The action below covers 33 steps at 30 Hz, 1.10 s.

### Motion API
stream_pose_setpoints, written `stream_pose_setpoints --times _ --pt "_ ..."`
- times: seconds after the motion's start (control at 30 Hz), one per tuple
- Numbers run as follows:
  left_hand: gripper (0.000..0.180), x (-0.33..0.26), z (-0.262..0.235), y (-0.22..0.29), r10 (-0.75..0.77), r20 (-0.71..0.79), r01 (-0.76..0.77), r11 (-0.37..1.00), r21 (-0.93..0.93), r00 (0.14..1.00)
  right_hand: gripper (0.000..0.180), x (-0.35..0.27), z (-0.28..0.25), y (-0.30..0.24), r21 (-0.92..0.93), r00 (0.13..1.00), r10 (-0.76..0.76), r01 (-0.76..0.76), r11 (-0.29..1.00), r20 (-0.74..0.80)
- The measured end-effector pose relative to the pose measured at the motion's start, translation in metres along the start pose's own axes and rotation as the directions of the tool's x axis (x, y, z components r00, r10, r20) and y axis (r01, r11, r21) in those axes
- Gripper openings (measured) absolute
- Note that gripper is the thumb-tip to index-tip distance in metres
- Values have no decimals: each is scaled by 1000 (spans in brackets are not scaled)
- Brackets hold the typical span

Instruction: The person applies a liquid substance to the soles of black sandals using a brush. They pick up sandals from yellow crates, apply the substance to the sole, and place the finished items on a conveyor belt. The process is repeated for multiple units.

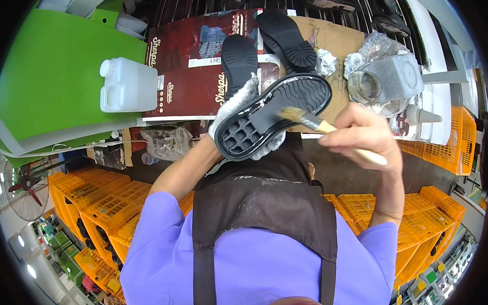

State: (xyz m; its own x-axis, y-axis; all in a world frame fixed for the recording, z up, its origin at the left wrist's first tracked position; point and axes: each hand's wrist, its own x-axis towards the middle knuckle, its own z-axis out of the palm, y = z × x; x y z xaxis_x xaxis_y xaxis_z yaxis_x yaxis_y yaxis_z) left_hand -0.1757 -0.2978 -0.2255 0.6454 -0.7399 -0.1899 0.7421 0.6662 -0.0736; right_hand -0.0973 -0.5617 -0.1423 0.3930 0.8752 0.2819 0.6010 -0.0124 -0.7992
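My left hand [230, 110], in a white glove, grips a black shoe sole [297, 98] in front of my apron. The sole is tilted, its hollow inner side up, showing wavy ribs at one end and a grid of square pockets at the other. White smears mark part of its rim. My bare right hand [367, 134] is closed round the pale handle of a paintbrush [312, 121]. The bristles are over the middle of the sole; I cannot tell whether they touch it. Two more black soles, a nearer one [239, 61] and a farther one [286, 42], lie on the bench beyond.
A white jug [129, 86] stands at left by a green panel [58, 76]. Dark red printed cardboard [174, 58] covers the bench. At right are a glass jar [364, 86], a clear plastic container [400, 77], a nozzle bottle [421, 115] and crumpled paper [326, 63]. Orange crates [105, 201] surround me.
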Motion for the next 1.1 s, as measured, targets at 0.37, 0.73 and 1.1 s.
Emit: stream_pose_setpoints --times 0.37,0.73,1.1 --pt "61 -2 29 -20 265 -492 -265 962 70 829 28 -8 14 24 -186 981 52 -88 979 -186" --pt "46 -9 3 -26 316 -155 -188 821 539 936 19 -2 38 14 -207 879 154 -271 940 -451" --pt "59 -12 -7 -13 175 7 -165 919 359 985 24 11 48 32 643 743 613 -335 688 -269"
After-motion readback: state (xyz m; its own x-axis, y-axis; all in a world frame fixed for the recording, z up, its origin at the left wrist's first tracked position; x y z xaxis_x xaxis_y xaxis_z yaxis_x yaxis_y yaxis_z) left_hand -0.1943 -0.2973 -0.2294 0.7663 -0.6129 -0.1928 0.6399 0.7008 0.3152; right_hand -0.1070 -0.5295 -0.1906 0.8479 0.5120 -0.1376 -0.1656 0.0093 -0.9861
